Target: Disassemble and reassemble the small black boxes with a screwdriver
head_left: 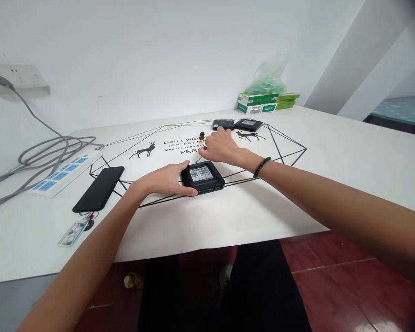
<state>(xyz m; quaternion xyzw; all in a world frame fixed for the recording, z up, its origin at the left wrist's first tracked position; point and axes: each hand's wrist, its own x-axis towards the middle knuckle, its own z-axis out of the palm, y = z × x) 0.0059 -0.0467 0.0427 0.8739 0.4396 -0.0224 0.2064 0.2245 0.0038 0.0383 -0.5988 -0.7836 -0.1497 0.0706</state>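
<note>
My left hand [169, 179] grips the left side of a flat black electronic box [203, 176], thumb at its far edge and fingers along the near edge. The box lies on the table, its white printed label facing up. Beyond it my right hand [221, 145] is closed, with thumb and forefinger at the thin shaft of a small screwdriver [202, 137]. The screwdriver's black and yellow handle points away from me. The lower end of its shaft is hard to make out. A dark beaded bracelet circles my right wrist.
Two more black boxes, one dark [223, 124] and one labelled [249, 125], lie behind my right hand. Green-white cartons [257, 102] stand by the wall under a plastic bag [268, 80]. At left are a phone [99, 189], a keychain [72, 233] and a power strip [64, 174] with coiled cable.
</note>
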